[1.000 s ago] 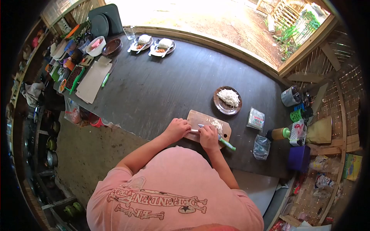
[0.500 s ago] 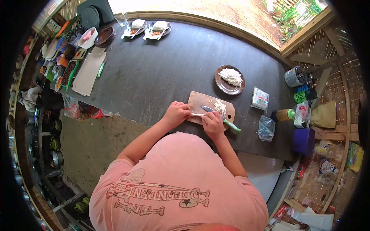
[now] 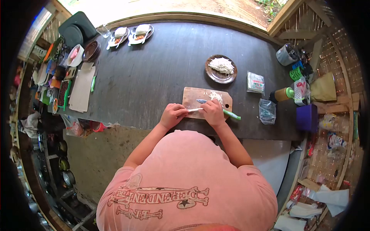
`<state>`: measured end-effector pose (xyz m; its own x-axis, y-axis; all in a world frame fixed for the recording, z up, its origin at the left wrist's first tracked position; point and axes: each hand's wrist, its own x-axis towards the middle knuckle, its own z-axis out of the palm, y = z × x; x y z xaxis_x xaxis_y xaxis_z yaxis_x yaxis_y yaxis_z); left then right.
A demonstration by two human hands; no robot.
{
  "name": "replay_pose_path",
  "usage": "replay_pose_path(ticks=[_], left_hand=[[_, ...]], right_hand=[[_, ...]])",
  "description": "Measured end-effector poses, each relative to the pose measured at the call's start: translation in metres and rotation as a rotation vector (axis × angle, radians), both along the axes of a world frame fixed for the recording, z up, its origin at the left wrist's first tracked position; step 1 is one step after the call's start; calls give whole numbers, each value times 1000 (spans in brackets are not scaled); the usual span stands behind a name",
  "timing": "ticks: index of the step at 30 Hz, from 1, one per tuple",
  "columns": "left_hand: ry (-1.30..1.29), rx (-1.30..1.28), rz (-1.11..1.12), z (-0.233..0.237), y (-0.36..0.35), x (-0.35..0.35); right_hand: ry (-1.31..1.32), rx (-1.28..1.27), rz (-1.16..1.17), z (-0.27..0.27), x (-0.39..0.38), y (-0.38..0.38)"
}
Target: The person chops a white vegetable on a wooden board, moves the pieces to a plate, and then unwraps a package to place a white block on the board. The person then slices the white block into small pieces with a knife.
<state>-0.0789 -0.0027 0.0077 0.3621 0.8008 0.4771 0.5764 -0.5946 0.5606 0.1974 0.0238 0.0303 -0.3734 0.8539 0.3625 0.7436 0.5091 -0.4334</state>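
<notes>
Between my hands, low over the wooden cutting board (image 3: 189, 101), stretches a thin white strip of food (image 3: 195, 110). My left hand (image 3: 173, 115) pinches its left end at the board's near left corner. Closed around the right end, my right hand (image 3: 212, 111) covers the middle of a knife lying across the board. The knife's blade tip pokes out beyond my fingers, and its green handle (image 3: 232, 114) extends past the board's right edge. Just above my right hand is a small pile of white shreds (image 3: 216, 95), partly covered by my fingers.
Behind the board, a brown plate (image 3: 221, 80) bears a heap of white shreds. To the right are a square packet (image 3: 255, 82), a clear plastic bag (image 3: 267, 111) and a green-lidded jar (image 3: 283, 94). Two plates of food (image 3: 140, 34) stand far left, near flattened cardboard (image 3: 81, 90).
My right hand has shifted up over the knife and nearer the pile of shreds. My left hand still pinches the strip. The whole view has turned slightly.
</notes>
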Motion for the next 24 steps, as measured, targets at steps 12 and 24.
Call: replay_pose_path(ticks=[12, 24], left_hand=[[9, -31, 11, 5, 1, 4], [185, 28, -3, 19, 13, 32]], right_hand=[[-167, -57, -331, 7, 97, -46], [-39, -186, -221, -1, 94, -67]])
